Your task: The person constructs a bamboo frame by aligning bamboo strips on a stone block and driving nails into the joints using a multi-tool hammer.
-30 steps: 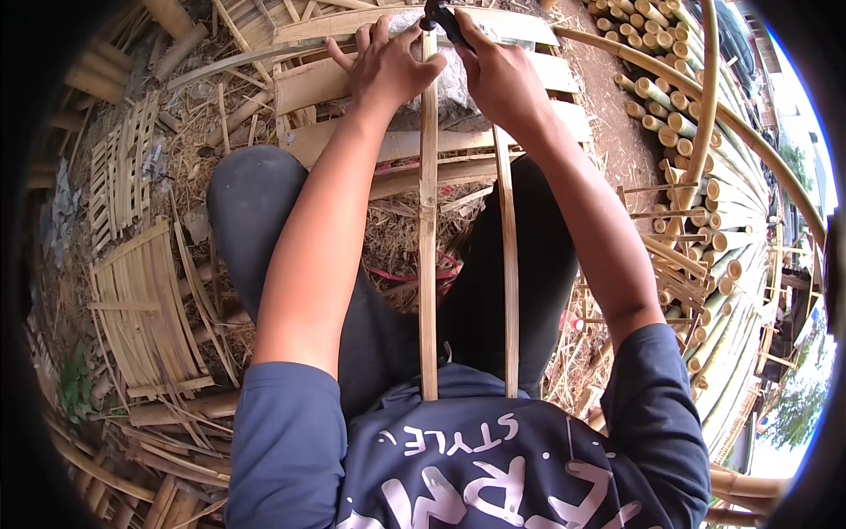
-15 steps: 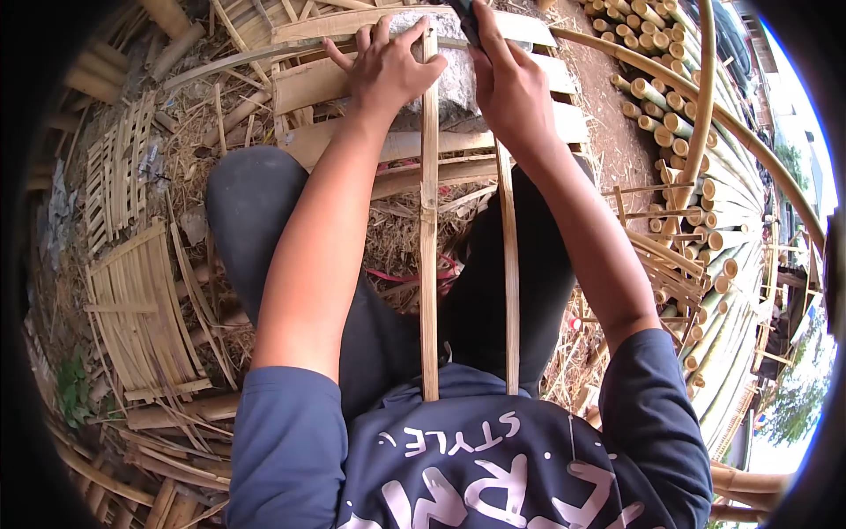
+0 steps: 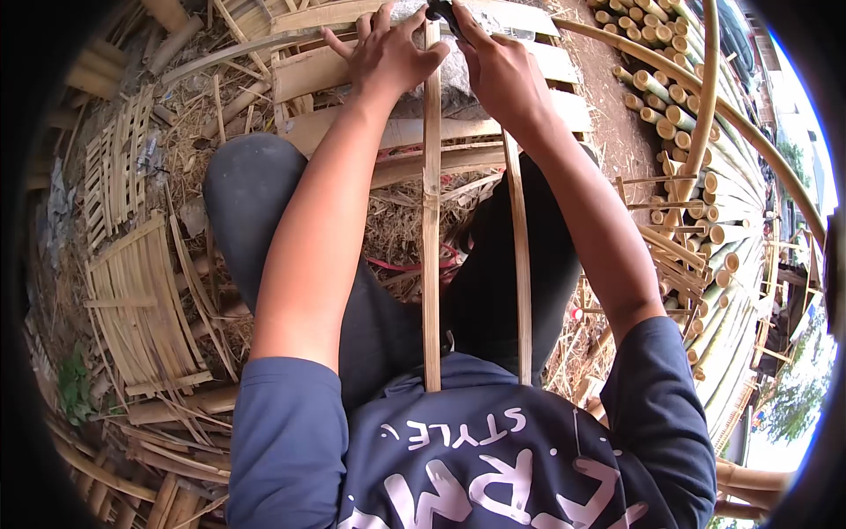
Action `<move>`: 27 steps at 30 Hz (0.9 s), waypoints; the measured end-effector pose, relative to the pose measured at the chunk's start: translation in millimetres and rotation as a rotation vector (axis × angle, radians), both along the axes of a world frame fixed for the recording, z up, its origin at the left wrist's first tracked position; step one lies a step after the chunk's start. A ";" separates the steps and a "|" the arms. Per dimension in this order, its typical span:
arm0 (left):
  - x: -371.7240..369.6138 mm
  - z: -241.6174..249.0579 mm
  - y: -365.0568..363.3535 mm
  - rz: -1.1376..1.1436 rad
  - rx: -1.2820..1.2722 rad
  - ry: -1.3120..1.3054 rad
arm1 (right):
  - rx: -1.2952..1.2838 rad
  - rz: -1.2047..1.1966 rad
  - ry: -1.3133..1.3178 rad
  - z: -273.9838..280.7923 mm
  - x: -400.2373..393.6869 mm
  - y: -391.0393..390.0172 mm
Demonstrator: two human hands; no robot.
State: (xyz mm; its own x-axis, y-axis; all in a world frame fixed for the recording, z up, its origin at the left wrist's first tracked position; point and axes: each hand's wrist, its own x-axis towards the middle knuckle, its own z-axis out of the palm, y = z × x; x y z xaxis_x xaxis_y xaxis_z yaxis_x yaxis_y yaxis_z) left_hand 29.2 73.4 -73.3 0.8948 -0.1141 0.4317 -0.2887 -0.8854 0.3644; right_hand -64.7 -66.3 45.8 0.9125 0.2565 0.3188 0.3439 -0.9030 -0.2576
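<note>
At the top middle, my left hand (image 3: 388,57) presses on the end of a long bamboo strip (image 3: 431,203), its thumb and index finger at the strip and its other fingers spread. This strip runs back towards my shirt. My right hand (image 3: 507,78) grips a black hammer (image 3: 438,11), whose dark head is over the strip's far end; most of the handle is hidden. A second bamboo strip (image 3: 519,264) lies roughly alongside the first, its far end under my right wrist. Beneath both hands is a grey stone block (image 3: 454,79).
Wide split bamboo slats (image 3: 313,79) lie around the stone. Woven bamboo panels (image 3: 145,300) rest on the littered ground at left. Stacked bamboo poles (image 3: 679,115) fill the right side, with a curved pole (image 3: 758,145) in front. My knees (image 3: 251,185) flank the strips.
My right hand has come left and the hammer head has moved down over the strip's end. The second strip has shifted slightly right. My left hand stays nearly in place.
</note>
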 end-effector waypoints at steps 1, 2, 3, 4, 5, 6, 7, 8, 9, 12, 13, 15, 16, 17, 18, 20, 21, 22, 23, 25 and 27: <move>1.2 5.9 0.8 -0.011 -0.059 0.005 | 0.015 0.017 0.049 6.7 10.1 2.2; 5.3 8.4 3.4 0.004 -0.032 -0.013 | 0.059 0.047 -0.049 3.0 11.4 4.8; 4.3 6.5 3.5 0.011 -0.002 -0.017 | 0.107 0.068 -0.135 -7.0 3.8 5.0; 2.1 4.1 2.6 0.018 0.025 -0.021 | 0.153 0.088 -0.219 -13.1 -2.3 4.0; 1.5 3.6 2.0 -0.007 -0.015 -0.002 | 0.034 0.132 -0.164 -13.3 2.5 -2.4; -0.6 5.8 -1.6 -0.015 -0.035 0.024 | 0.049 0.111 -0.138 -5.1 5.0 -1.7; -6.6 21.3 1.1 -0.001 -0.058 0.036 | 0.064 0.113 -0.125 3.1 14.9 3.5; -21.1 31.6 6.1 -0.090 -0.210 -0.136 | 0.217 0.215 -0.360 -8.1 6.1 5.5; -22.4 32.5 7.8 -0.088 -0.225 -0.058 | 0.165 0.153 -0.231 -9.8 6.2 5.5; -21.0 51.2 7.4 -0.101 -0.261 0.153 | 0.008 -0.036 0.073 6.9 7.8 2.9; -29.9 56.5 9.6 -0.125 -0.309 0.084 | 0.142 0.151 -0.263 -12.7 9.8 -3.2; -31.2 44.8 7.1 -0.125 -0.201 0.077 | 0.185 0.150 -0.197 -14.1 1.2 -5.8; -37.3 58.6 4.2 -0.102 -0.218 0.317 | -0.020 -0.096 0.149 1.1 -0.5 -1.8; -28.5 48.4 1.4 -0.081 -0.170 0.206 | 0.021 -0.047 0.028 1.3 2.8 -4.2; -11.4 26.3 3.0 -0.042 -0.118 0.089 | 0.066 0.021 -0.096 -2.5 10.5 -3.5; -1.7 4.7 1.3 0.002 -0.065 -0.018 | 0.199 0.067 -0.230 -8.0 6.4 -6.9; -2.2 2.1 0.8 0.000 -0.061 -0.033 | 0.177 0.070 -0.189 -3.0 4.6 -9.7; -2.1 0.2 1.0 -0.003 -0.058 -0.050 | 0.154 0.072 -0.150 5.8 2.9 -12.0; -0.6 -0.8 1.1 -0.003 -0.054 -0.069 | 0.132 0.076 -0.112 11.5 2.8 -14.1; -4.1 6.0 1.7 0.000 -0.046 -0.028 | 0.002 0.062 -0.112 2.9 8.1 -23.9; -6.6 7.7 2.3 -0.001 -0.053 -0.019 | -0.027 0.152 -0.222 -11.9 14.4 -34.2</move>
